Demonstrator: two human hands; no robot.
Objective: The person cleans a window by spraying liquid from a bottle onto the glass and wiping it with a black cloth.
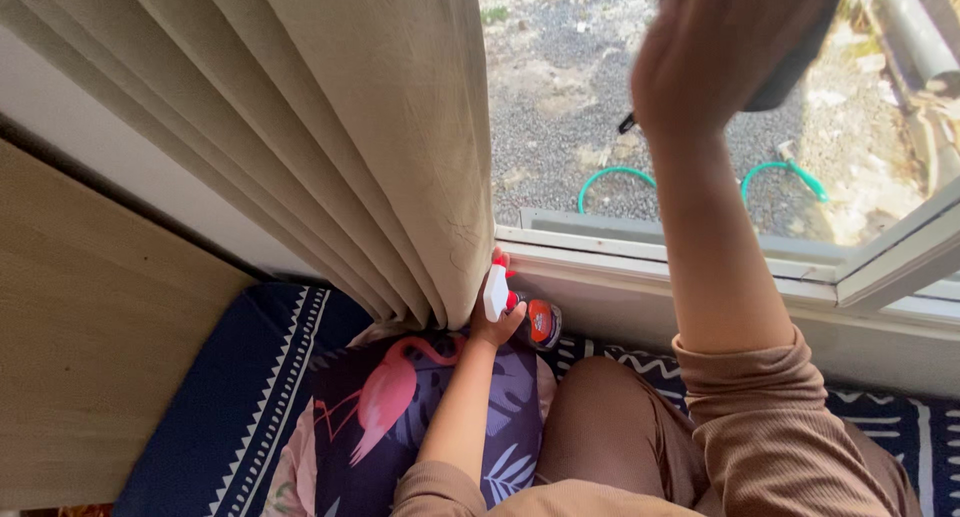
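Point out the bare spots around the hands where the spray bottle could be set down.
The sill, between curtain and right forearm, is bare. The navy patterned mattress, between the wooden board and flamingo pillow, is free. It is crowded where the left hand holds the spray bottle, wedged between curtain, pillow and knee.

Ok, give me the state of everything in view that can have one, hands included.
Left hand: closed around the spray bottle.
Spray bottle: held low by the sill, beside the curtain.
Right hand: raised at the glass, gripping a dark tool.
Dark tool: held up, blurred, kind unclear.
Curtain: gathered to the left.
Window sash: swung open at the right.
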